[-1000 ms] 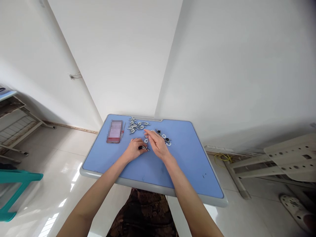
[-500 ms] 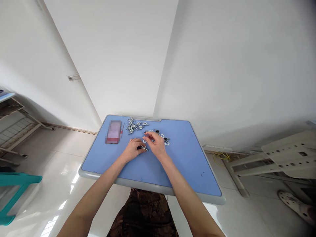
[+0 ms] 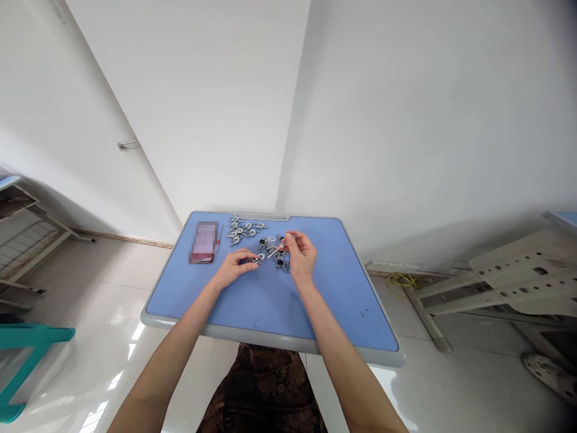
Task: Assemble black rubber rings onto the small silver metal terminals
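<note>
My left hand rests low on the blue desktop, its fingers pinching a small metal part with a black piece. My right hand is raised slightly at the middle of the desk and holds a thin, pale metal rod by its far end. Just below the rod lies a loose pile of small metal fittings with black pieces. A second pile of silvery fittings sits nearer the desk's far edge, beyond both hands.
A pixelated phone lies on the desk at left beside a small red-handled screwdriver. The desk has a grey rim. Beyond it are a tiled floor, a teal frame, a yellow cable, and a cream-coloured stand.
My right hand has moved right and away from the left, and the thin rod now shows in its fingers. The left hand keeps its part. The view has shifted slightly.
</note>
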Demonstrator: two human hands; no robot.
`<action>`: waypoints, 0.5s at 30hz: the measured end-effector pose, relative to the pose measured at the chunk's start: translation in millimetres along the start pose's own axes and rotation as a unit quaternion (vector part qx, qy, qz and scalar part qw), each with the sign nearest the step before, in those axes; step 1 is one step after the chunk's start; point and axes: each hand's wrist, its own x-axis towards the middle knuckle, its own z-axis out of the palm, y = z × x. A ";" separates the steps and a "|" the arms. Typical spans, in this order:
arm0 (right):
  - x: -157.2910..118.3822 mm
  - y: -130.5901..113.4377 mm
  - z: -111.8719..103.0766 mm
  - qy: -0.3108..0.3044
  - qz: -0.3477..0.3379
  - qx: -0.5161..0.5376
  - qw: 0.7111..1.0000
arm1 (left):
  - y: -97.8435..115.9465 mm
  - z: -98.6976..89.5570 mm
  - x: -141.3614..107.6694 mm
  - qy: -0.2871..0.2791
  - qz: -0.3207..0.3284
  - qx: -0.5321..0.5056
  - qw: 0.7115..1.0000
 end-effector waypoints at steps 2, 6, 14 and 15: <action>-1.4 -0.9 0.6 -0.005 0.002 0.000 1.000 | 1.6 0.6 -0.3 -0.004 -0.002 -0.004 1.000; -2.5 -1.5 0.4 -0.023 -0.001 -0.025 0.999 | 5.7 2.2 -1.1 -0.002 0.004 0.005 1.000; -4.5 8.1 -7.8 -0.281 0.151 -0.189 0.929 | 6.7 1.3 -0.9 0.039 0.023 0.016 0.999; -6.4 8.0 -7.5 -0.304 0.169 -0.200 0.916 | 7.0 1.2 -1.1 0.045 0.027 0.021 0.998</action>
